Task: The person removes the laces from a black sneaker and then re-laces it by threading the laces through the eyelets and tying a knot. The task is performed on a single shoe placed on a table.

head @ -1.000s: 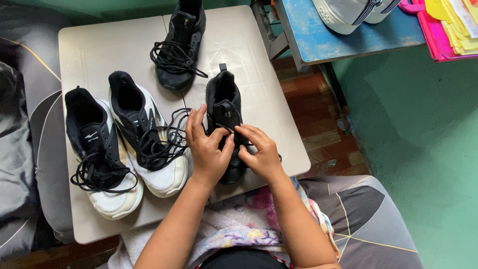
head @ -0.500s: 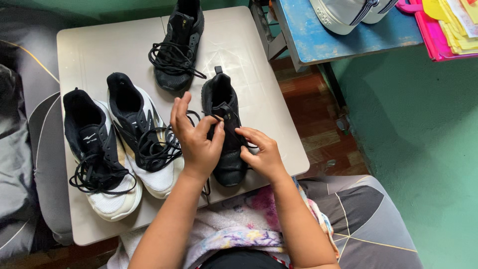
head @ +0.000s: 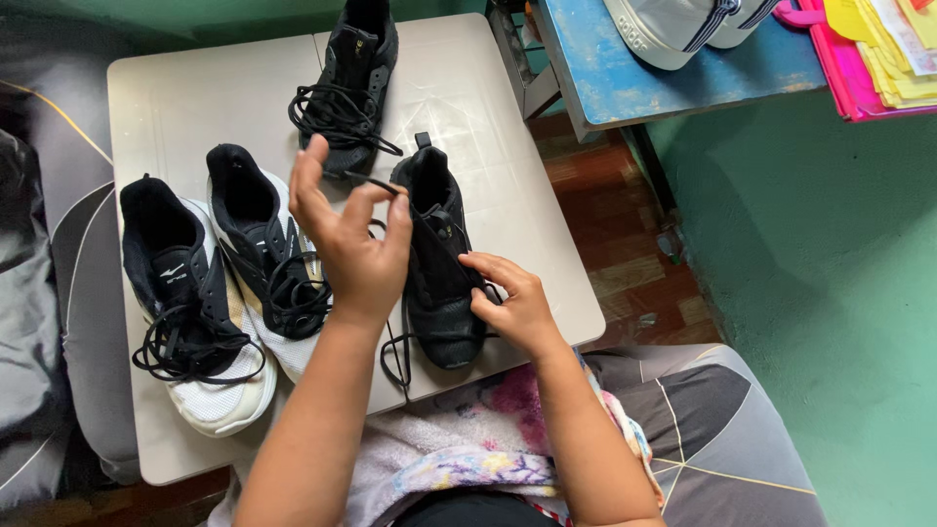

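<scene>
Two hands on black shoe: left hand pinches lace tip, right hand clamps shoe's side. Lace probably limp, slippery; shoe light, soft — grip near aglet.

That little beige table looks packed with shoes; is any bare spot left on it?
Yes: the table's far left corner, and its right edge beside the black shoe. Crowded: the white pair on the left and the hands at the middle.

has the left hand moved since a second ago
Yes. The left hand has lifted up and left, pulling a black lace end away from the black shoe. It was over that shoe's tongue; now it covers the white shoe beside it.
</scene>
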